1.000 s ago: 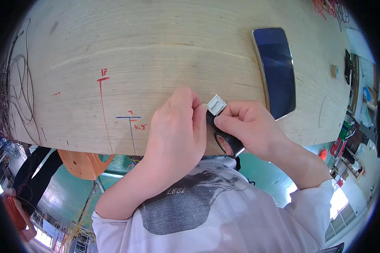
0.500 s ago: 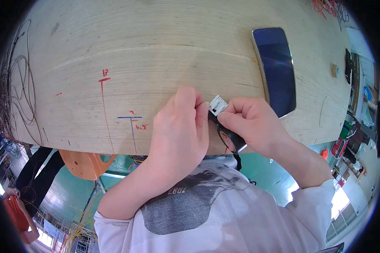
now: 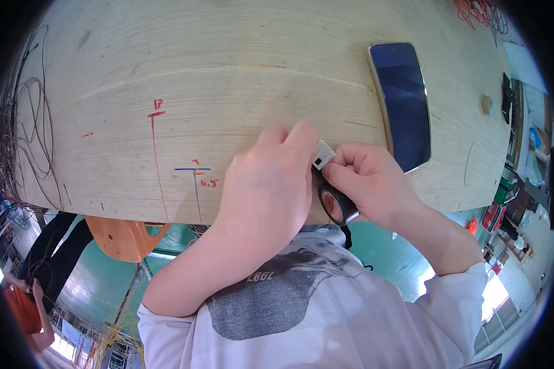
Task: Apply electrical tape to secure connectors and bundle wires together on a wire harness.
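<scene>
My left hand [image 3: 271,178] and my right hand [image 3: 369,181] meet at the near edge of a pale wooden table [image 3: 228,80]. Between their fingertips sits a small white plastic connector [image 3: 322,154], pinched from both sides. A roll of black tape [image 3: 335,203] hangs against my right palm, held by that hand just below the connector. What lies under my left fingers is hidden.
A dark phone [image 3: 403,101] lies screen-up on the table right of my hands. Thin dark wires [image 3: 28,129] pile at the table's left edge, red wires [image 3: 474,12] at the far right corner. Red and blue pen marks [image 3: 194,172] cross the wood. An orange stool [image 3: 123,237] stands below.
Both hands stay at the table's edge; the connector and fingertips have shifted only slightly.
</scene>
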The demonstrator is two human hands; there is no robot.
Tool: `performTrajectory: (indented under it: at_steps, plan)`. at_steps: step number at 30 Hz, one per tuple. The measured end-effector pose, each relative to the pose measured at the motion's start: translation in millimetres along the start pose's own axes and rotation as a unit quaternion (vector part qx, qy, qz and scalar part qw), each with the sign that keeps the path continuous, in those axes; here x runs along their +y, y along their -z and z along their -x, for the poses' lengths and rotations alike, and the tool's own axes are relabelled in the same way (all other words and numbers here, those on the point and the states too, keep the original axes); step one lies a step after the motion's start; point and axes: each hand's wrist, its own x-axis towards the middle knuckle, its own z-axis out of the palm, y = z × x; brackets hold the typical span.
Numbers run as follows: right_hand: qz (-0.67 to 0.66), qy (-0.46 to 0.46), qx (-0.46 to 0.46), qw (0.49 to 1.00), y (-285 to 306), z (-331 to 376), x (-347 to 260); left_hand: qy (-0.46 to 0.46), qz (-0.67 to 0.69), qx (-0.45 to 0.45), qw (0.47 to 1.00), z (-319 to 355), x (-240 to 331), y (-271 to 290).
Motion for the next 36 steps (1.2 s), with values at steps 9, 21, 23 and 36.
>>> performTrajectory:
  at_steps: [9, 21, 23, 36]
  plan:
    - [0.072, 0.099, 0.014, 0.992, -6.3, 25.3, -1.9, 0.167, 0.417, 0.01, 0.893, 22.4, -5.7, 8.9]
    - [0.136, 0.274, -0.003, 0.952, -20.9, 30.3, 1.7, 0.246, 0.719, 0.02, 0.649, 50.3, -1.7, 11.9]
    - [0.064, 0.251, -0.018, 0.966, -24.3, 32.9, 2.9, 0.213, 0.694, 0.129, 0.675, 51.7, 8.8, 11.5]
    - [0.189, 0.342, -0.016, 0.921, -23.5, 39.5, -1.7, 0.07, 0.382, 0.129, 0.912, 72.6, -1.6, 2.1]
